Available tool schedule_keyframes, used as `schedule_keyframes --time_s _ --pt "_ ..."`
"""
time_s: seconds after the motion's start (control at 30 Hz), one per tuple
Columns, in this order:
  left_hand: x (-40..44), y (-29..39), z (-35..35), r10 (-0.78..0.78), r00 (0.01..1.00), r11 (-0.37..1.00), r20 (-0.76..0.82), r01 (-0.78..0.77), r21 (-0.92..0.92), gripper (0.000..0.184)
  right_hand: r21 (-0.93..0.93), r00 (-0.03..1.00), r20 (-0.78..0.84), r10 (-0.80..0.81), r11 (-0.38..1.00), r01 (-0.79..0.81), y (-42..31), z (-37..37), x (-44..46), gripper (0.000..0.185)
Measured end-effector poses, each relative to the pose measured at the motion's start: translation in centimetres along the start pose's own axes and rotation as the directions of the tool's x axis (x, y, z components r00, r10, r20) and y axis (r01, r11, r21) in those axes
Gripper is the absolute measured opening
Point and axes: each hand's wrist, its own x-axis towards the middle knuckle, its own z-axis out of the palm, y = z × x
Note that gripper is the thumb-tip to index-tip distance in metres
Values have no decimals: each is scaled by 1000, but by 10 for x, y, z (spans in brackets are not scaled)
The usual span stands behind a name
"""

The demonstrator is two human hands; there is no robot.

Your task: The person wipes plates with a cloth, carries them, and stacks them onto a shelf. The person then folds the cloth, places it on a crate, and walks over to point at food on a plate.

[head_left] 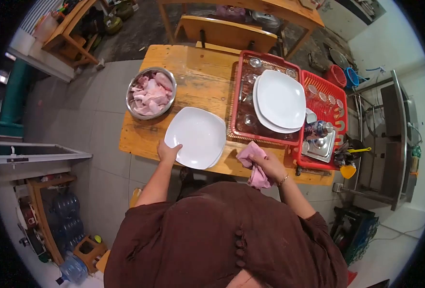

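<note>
Fingers (178, 147) of a person's left hand (167, 152) pinch the near left edge of a white plate (195, 134), thumb laid over the rim and the other digits running along and partly hidden under the side. The left forearm reaches forward and slightly inward from a brown sleeve, its wrist nearly straight. A second rim peeks out beneath the plate at its right, which lies over the near part of a wooden desk (198, 72); whether it rests fully on the wood cannot be told. The right hand (270, 167) is turned inward at the end of a forearm angled up and to the left, a bracelet (283, 181) at the wrist, its digits closed around a bunched pink cloth (259, 178) at the desk's near edge, just beside the plate but apart from it. Beyond the plate to the left, a metal bowl (173, 98) holds pieces of raw meat (151, 93). To the right, a red basket (233, 115) carries stacked white dishes (282, 101) above upturned glasses (255, 62), and next to it a second red crate (343, 108) holds more glassware and a metal container (322, 148).
</note>
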Motion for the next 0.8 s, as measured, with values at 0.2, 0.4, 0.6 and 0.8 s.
schedule_keyframes --time_s 0.2,0.4,0.6,0.8 --pt "2 -22 -24 90 996 992 17 -88 -96 48 -1 966 42 -254 967 254 -11 39 34 37" --pt "9 -43 -47 21 978 933 208 56 -355 44 367 946 -133 -296 872 325 -63 80 50 46" --pt "-5 -22 -55 122 865 459 486 385 -801 35 -561 770 -121 -627 683 468 -29 136 133 55" --pt "13 -17 -41 96 839 401 536 460 -792 42 -854 837 -211 -504 512 93 -11 237 130 49"
